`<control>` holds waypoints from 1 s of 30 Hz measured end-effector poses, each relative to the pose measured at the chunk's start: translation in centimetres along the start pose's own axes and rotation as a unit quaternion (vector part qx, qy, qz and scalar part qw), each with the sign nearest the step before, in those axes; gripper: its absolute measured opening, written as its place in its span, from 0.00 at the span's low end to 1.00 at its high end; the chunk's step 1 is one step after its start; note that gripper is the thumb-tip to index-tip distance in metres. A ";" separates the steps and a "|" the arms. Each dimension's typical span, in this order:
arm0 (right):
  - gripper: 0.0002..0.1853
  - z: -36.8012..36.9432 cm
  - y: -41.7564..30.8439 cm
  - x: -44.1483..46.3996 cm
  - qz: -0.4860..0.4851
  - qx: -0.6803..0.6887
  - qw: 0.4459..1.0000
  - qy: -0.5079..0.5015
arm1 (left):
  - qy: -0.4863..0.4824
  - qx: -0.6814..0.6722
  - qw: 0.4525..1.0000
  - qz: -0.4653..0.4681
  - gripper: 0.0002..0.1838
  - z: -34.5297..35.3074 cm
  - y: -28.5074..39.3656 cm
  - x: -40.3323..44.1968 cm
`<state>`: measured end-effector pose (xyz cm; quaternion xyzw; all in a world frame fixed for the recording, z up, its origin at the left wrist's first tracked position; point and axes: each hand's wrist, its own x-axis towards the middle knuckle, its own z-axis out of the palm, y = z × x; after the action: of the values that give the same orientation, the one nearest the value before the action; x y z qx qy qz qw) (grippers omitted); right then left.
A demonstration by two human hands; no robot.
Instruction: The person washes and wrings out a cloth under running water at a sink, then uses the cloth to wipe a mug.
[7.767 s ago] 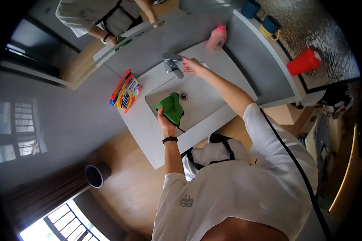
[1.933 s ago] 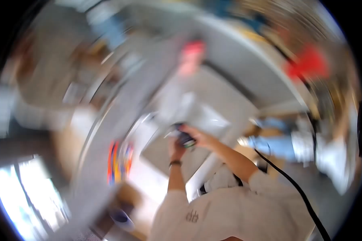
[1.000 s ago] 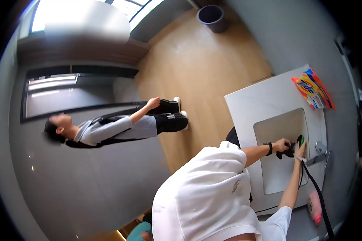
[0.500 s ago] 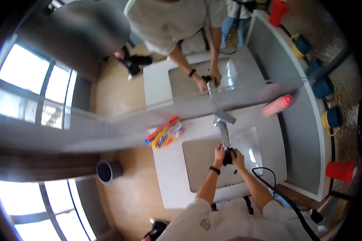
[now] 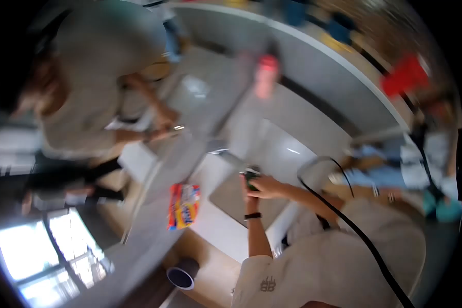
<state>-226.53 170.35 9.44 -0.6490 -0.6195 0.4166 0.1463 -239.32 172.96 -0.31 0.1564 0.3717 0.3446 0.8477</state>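
Over the sink basin [image 5: 274, 205], both hands are together around a small dark object with green on it [image 5: 252, 177]; blur hides its kind. My left hand [image 5: 247, 191], below a black wristband, has its fingers closed on the object's near-left side. From the right, my right hand [image 5: 266, 187] wraps its fingers over it. Close beyond the hands is the chrome faucet [image 5: 219, 151], smeared by motion. Whether water runs cannot be made out.
A Tide detergent bag [image 5: 184, 206] lies left of the basin. A pink bottle [image 5: 266, 77] stands at the counter's far corner. A mirror reflects my body. Cups, one red [image 5: 405, 76], line the ledge. A black cable [image 5: 354, 226] crosses near my right arm. A bin [image 5: 183, 273] stands on the floor.
The camera view has swung round, so the sink, bag and bottle appear turned and shifted left. Both hands still hold the dark object, now a little farther from the faucet in view.
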 end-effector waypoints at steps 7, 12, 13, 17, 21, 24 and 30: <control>0.21 -11.9 0.3 -1.7 -0.131 -0.130 0.966 0.183 | 0.101 0.243 0.961 0.081 0.19 1.4 1.3 1.9; 0.18 -18.7 -0.1 -3.8 -0.126 0.387 0.913 -0.031 | 0.014 0.134 0.991 0.011 0.20 3.1 1.6 -1.8; 0.15 -17.8 4.0 -1.1 -0.247 0.037 0.959 0.134 | 0.129 0.162 0.978 0.004 0.20 0.2 0.0 0.7; 0.18 -21.6 2.9 -4.4 -0.132 -0.109 0.970 0.170 | 0.212 0.348 0.901 0.150 0.13 1.5 1.9 -3.7; 0.39 -24.1 -9.1 -10.3 -0.348 0.005 0.931 0.115 | 0.243 0.307 0.908 0.153 0.10 -2.8 1.4 -6.0; 0.67 -27.9 -8.0 -7.9 -0.541 0.110 0.832 -0.045 | 0.248 0.298 0.912 0.131 0.11 -3.0 1.6 -6.9; 0.64 -36.9 -12.9 -13.9 -0.579 0.041 0.813 0.047 | 0.250 0.360 0.880 0.185 0.10 0.7 -1.1 -8.4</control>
<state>-207.05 172.00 46.04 -0.1829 -0.8554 0.2491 0.4157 -242.40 166.34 3.97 0.4251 0.6338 0.3657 0.5327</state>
